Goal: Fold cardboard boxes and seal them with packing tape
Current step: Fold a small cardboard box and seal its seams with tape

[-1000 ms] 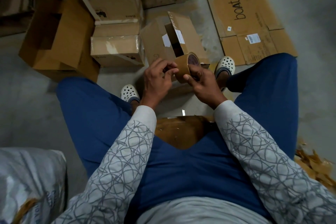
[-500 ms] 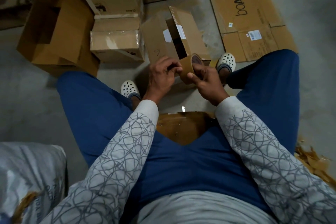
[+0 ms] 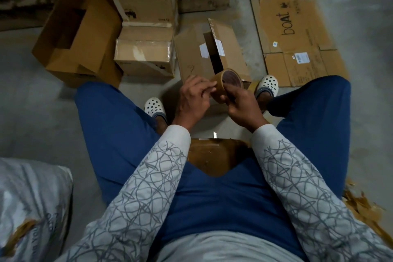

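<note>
I hold a roll of brown packing tape (image 3: pixel 225 80) in front of me, above the floor between my knees. My right hand (image 3: pixel 241 105) grips the roll from below and the right. My left hand (image 3: pixel 194 100) has its fingertips curled onto the roll's outer band at the left. Just beyond the roll lies a partly folded cardboard box (image 3: pixel 198 55) with its top flaps standing open. A flattened carton (image 3: pixel 297 34) printed "boat" lies on the floor at the right.
Two closed boxes (image 3: pixel 146 27) are stacked left of the open one, and a large open carton (image 3: pixel 80 38) lies further left. A grey sack (image 3: pixel 29 204) sits at my lower left. Torn tape scraps (image 3: pixel 361 208) litter the floor at the right.
Both hands and the tape roll stay together in front of me. The left fingers have shifted slightly along the roll's outer band.
</note>
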